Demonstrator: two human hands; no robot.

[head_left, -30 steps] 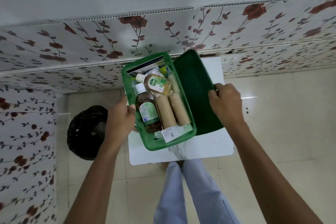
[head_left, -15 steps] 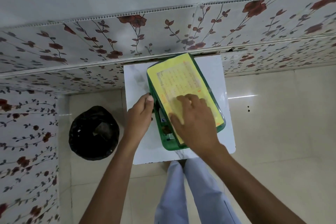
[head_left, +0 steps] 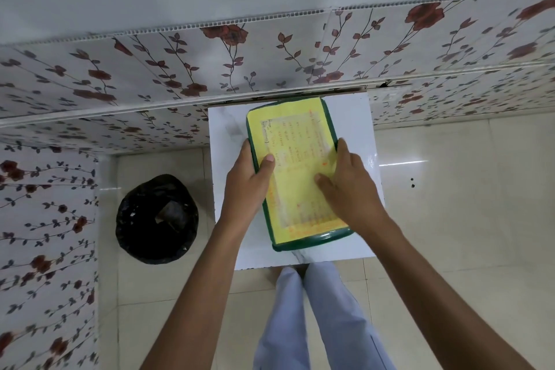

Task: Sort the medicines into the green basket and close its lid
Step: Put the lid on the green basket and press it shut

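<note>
The green basket (head_left: pixel 312 242) lies on a small white table (head_left: pixel 351 123) with its lid down. A yellow printed sheet (head_left: pixel 297 165) covers the lid's top, so the medicines inside are hidden. My left hand (head_left: pixel 247 182) clasps the basket's left edge, thumb lying on the lid. On the right side, my right hand (head_left: pixel 348 186) rests flat on the lid and wraps its right edge, fingers spread over the yellow sheet.
A black bin (head_left: pixel 157 219) lined with a dark bag stands on the floor left of the table. A wall of floral panels (head_left: pixel 150 75) runs behind the table and along the left. My legs in light trousers (head_left: pixel 315 315) are under the table's near edge.
The lid swung over from open at the right and now lies flat on the basket. My right hand went with it; my left hand moved onto the lid's left edge.
</note>
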